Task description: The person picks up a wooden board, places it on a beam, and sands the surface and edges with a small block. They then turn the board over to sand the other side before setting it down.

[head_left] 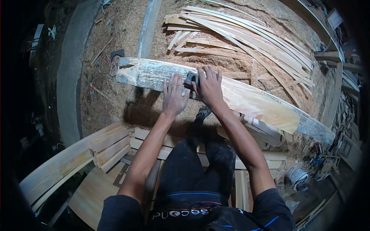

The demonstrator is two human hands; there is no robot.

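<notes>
Hiding most of a dark tool (190, 80), the right hand (209, 87) gripped it, left hand (174, 95) spread flat alongside on the plank (246, 101).

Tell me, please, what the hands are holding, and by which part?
The right hand grips a small dark block from above, pressed onto the long plank. The left hand lies flat on the plank.

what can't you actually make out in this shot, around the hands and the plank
- Dark tool, head view: mostly covered by the right hand, so its type is unclear.
- Plank underside and its support: hidden by the plank itself and the person's legs.
- Left hand: lies flat on the plank; whether it presses cannot be told.
- Frame edges: dark and warped by the lens, clutter at right too small to identify.
</notes>
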